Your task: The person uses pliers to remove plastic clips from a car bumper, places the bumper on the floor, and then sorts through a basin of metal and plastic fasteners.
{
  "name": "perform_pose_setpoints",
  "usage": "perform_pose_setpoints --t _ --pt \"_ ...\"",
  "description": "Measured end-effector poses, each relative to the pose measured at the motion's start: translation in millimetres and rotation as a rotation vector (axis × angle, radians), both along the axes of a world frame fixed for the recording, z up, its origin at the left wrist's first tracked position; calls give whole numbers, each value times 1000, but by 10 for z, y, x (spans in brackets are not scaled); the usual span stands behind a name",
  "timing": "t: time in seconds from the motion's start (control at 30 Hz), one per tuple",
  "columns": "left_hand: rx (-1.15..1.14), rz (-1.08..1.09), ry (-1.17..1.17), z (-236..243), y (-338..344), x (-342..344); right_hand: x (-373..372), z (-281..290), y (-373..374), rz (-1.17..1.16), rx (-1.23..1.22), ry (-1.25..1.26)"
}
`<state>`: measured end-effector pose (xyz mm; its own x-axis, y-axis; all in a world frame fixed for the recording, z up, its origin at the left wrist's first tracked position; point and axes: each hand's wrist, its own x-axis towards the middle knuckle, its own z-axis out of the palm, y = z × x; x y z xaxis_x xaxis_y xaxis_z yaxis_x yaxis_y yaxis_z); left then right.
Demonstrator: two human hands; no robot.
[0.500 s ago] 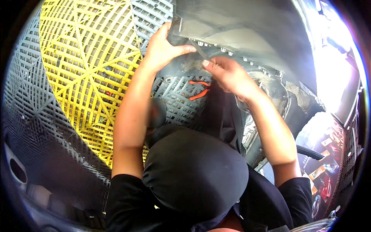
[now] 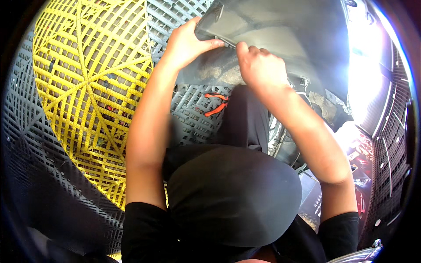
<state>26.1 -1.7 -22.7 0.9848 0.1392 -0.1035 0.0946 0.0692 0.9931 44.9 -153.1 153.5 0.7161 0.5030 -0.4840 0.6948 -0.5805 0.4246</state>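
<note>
Your left hand [image 2: 186, 44] clamps the grey panel [image 2: 280, 30] at its edge while your right [image 2: 261, 65] pinches its lip — you're mid-fitting, so hold it steady.

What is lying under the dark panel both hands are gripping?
Under the dark panel, grey grid flooring shows, with orange-handled pliers lying below its edge. The left hand and right hand grip that edge; anything further beneath is covered.

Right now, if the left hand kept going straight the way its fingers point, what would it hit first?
The left hand already grips the edge of the dark grey panel, fingers pointing up and right. Going on, it would press into that panel first, though depth is hard to judge.
</note>
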Motion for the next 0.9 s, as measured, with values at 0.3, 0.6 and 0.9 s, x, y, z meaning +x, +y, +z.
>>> perform_pose_setpoints --t 0.3,0.6,0.9 --pt "108 57 -47 -296 -76 19 191 7 -106 -51 37 2" --pt "128 -1 58 -196 -40 22 214 -25 -37 -67 31 25" --pt "152 15 45 -260 -63 63 254 -55 12 -119 4 8"
